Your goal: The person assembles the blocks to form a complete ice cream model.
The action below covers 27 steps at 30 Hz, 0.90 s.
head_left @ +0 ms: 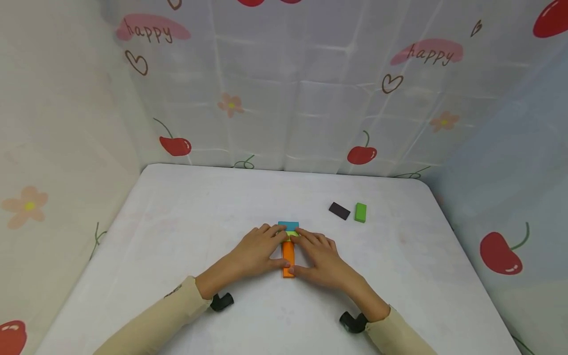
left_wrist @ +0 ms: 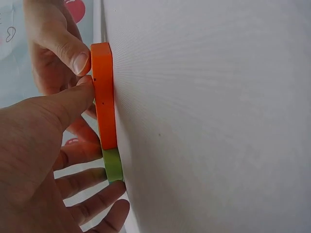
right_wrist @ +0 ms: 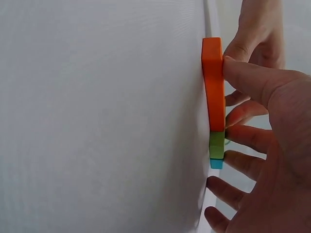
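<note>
On the white table a row of blocks lies end to end: a blue block (head_left: 288,226) across the far end, a yellow-green block (head_left: 291,235) against it, and an orange block (head_left: 288,254) running toward the near side. From the left side my left hand (head_left: 257,251) touches the row, thumb on the orange and fingers by the green and blue. Opposite it, my right hand (head_left: 321,264) touches the right side in the same way. Both hands have their fingers spread and fairly straight. Fingertips partly hide the green block in the head view.
Farther back to the right lie a dark brown block (head_left: 339,211) and a bright green block (head_left: 361,212), slightly apart. Printed curtains (head_left: 284,98) stand behind the table and along both sides. Black camera mounts (head_left: 353,323) sit at the wrists.
</note>
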### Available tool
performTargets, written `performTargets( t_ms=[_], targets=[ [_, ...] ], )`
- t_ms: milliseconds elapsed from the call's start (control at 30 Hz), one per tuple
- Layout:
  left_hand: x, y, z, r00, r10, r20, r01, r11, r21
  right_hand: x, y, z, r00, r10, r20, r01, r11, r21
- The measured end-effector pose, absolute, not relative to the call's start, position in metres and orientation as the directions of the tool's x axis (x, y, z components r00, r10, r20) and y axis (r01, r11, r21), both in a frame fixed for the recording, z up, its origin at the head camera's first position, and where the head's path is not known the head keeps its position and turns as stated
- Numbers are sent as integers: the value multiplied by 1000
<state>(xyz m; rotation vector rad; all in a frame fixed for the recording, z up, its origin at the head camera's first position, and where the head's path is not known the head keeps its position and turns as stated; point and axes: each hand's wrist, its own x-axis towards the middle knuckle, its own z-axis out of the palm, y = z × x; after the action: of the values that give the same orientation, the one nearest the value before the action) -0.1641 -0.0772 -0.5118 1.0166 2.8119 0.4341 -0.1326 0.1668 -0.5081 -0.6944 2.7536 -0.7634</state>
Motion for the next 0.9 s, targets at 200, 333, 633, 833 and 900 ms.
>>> performTargets(
  t_ms=[200,333,633,833,900],
  targets=[
    [-165,-78,-513,-774,634,-9,599,736,316,-141,173,-511,-887,-460,-36,-358,736,-574],
    [-165,-77,-512,-776,630,-30,592,745,307,-155,184,-510,-917,-399,-24,-305,739,-601],
    [-164,-76,-509,-777,627,-55,591,758,276,-209,231,-507,-963,-257,80,-247,728,-639],
    [-164,-76,-509,-768,638,-58,603,750,273,-234,260,-504,-977,-165,137,-214,745,-632],
    [-165,-76,-510,-766,640,-59,605,749,268,-238,267,-503,-984,-139,114,-179,760,-625]
  ],
)
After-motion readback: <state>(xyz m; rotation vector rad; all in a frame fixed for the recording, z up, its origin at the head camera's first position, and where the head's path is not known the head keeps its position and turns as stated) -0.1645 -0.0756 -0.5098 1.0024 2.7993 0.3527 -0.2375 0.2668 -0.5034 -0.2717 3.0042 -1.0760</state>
